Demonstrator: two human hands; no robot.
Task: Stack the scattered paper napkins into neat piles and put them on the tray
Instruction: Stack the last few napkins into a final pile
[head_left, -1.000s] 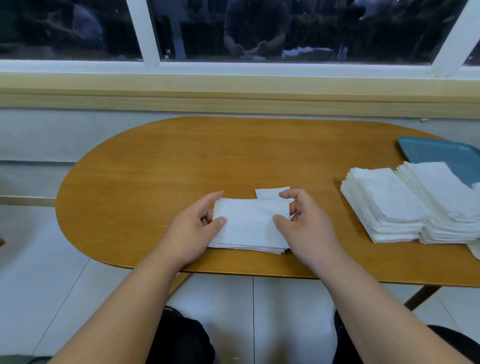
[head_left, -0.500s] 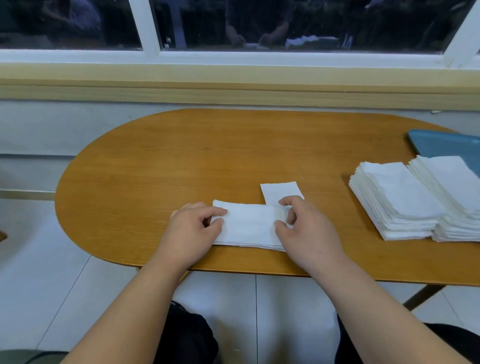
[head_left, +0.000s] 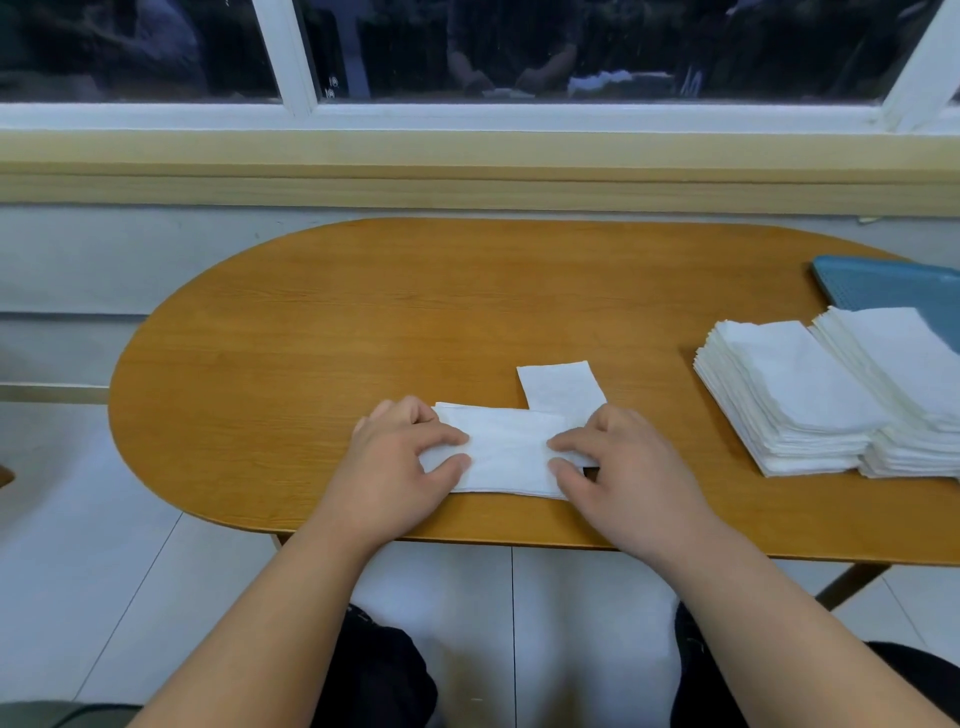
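A thin stack of white paper napkins (head_left: 506, 457) lies flat near the front edge of the wooden table (head_left: 363, 322). My left hand (head_left: 400, 457) pinches its left end between thumb and curled fingers. My right hand (head_left: 623, 462) pinches its right end the same way. One loose napkin (head_left: 561, 387) lies just behind the stack, its near edge tucked under it. At the right stand two tall napkin piles, one on the table (head_left: 789, 384) and one (head_left: 904, 364) overlapping the blue tray (head_left: 883, 283) at the far right edge.
A window ledge and wall run behind the table. The table's rounded left end and its front edge are close to my hands. White floor tiles and my dark-clothed legs show below the table.
The thin stack, held slightly raised before, now lies flat on the table. Both hands have closed in over its ends. More of the loose napkin behind it shows.
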